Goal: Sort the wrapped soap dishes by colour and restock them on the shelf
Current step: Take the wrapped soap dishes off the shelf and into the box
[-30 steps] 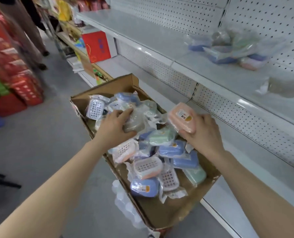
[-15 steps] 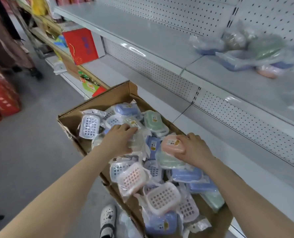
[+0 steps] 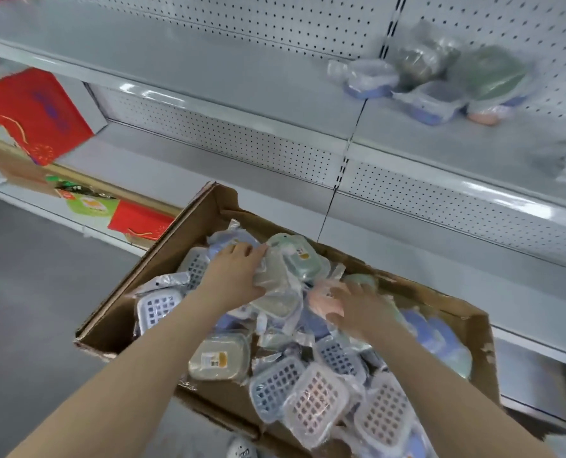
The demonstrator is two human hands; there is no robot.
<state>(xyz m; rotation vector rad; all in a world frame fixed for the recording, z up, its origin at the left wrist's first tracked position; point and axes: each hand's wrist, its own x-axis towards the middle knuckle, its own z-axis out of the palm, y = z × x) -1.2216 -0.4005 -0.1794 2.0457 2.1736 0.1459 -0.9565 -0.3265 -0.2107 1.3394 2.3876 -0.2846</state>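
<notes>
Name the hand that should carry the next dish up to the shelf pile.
Probably right. The right hand lies on the pink dish, on the side nearer the shelf pile, where a pink one shows. The left hand grips a tan dish farther from it.

Wrapped soap dishes, blue, pink, green and beige, lie jumbled in a cardboard box.

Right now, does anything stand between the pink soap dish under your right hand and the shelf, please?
Nothing visible does: the pink soap dish lies atop the pile, and the shelf is bare left of the stocked dishes.
</notes>
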